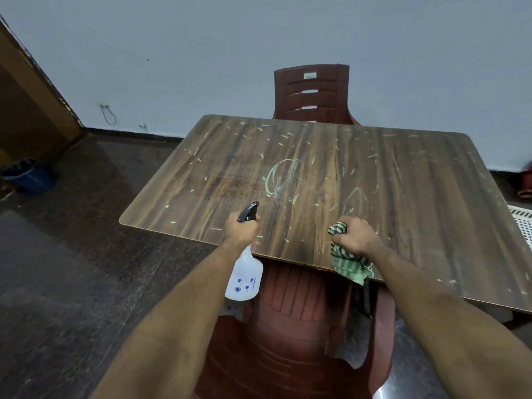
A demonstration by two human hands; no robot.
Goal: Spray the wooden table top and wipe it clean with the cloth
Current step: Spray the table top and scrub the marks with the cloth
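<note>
- We stand at the near edge of the wooden table top (pixel 316 174), both arms stretched out over it.
- Our left hand (pixel 240 230) has its fingers curled round the neck of the spray bottle (pixel 244 276) — the black nozzle points forward over the wood, while the white body hangs below the table's edge.
- Whether a finger lies on the trigger we cannot tell; the back of the hand hides it.
- Our right hand (pixel 355 236) is clenched on the cloth (pixel 349 262), a green checked rag bunched in the fist, its loose end drooping over the near edge.
- The top is dirty all over: pale chalk scribbles (pixel 283 180) near the middle, short light flecks scattered out to the corners.
- We see no wet sheen, no droplets and no wiped streak, so we judge the task barely begun — tools in hand, nothing cleaned.
- Left to do, as we read it: spray across the marks, then rub the cloth over the whole surface, corners included.
- A red plastic chair (pixel 312 95) stands at the far side, another (pixel 302 326) sits tucked under the near edge, and a blue bucket (pixel 30 175) rests on the floor to the left.
</note>
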